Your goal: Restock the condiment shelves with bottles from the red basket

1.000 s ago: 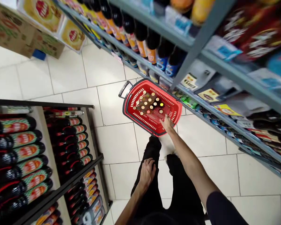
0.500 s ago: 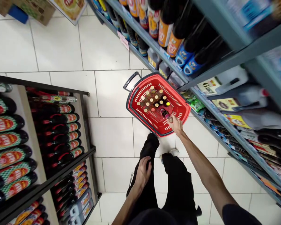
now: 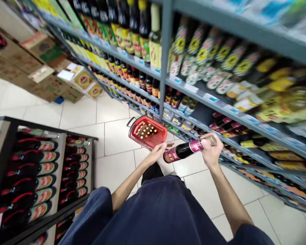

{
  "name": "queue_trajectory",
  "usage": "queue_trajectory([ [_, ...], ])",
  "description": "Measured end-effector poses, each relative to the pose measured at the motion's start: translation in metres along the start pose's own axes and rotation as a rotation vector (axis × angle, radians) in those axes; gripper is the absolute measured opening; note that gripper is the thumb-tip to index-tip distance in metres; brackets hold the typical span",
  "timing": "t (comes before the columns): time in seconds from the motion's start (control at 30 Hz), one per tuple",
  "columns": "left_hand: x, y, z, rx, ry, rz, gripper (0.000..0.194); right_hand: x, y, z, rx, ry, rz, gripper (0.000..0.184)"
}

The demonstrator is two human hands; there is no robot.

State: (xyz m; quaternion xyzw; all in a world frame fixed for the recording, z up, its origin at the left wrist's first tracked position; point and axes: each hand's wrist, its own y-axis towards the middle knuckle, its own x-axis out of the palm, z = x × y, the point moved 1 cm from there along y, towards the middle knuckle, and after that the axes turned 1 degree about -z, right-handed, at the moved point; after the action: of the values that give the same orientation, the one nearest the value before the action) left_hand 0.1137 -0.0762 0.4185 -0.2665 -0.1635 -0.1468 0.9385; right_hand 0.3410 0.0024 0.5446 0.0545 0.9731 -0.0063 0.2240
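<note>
The right hand (image 3: 212, 148) was clenched around the neck of a bottle (image 3: 184, 150), lifted above the floor (image 3: 119, 137). The bottle lay aslant, its base pointing between 8 and 9 o'clock and its capped end between 2 and 3. It was dark, with purple labels on the body and neck.

The left hand (image 3: 156, 153), at about 9 o'clock from the right, had its fingers stretched out near the bottle's base and wasn't gripping anything; whether it touched the bottle or the basket (image 3: 160, 137) could not be told.

The red basket sat on the floor at 11 o'clock from the left hand, its dark handle (image 3: 131, 121) raised at its 10 o'clock end. Capped bottles (image 3: 145, 131) stood grouped in it, most caps pale and one yellow.

From the view's centre, the shelves (image 3: 166, 51) ran from 10 o'clock over 12 to 4, filled with bottles and jugs. A rack (image 3: 58, 170) of dark bottles stood at 8 o'clock, boxes (image 3: 49, 86) at 10, and a navy shirt (image 3: 163, 211) filled 6.
</note>
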Motion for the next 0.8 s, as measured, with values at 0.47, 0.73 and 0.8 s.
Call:
queue_trajectory([
  [0.47, 0.241, -0.091, 0.018, -0.04, 0.299, -0.432, 0.074, -0.186, -0.133, -0.041, 0.203, 0.302, 0.173, 0.023],
  [0.73, 0.237, -0.049, 0.046, -0.043, 0.265, -0.591, 0.072, -0.193, -0.105, -0.036, 0.188, 0.312, 0.121, 0.032],
  [0.8, 0.231, -0.041, 0.057, 0.003, 0.272, -0.566, 0.073, -0.191, -0.089, -0.04, 0.172, 0.298, 0.12, 0.033],
])
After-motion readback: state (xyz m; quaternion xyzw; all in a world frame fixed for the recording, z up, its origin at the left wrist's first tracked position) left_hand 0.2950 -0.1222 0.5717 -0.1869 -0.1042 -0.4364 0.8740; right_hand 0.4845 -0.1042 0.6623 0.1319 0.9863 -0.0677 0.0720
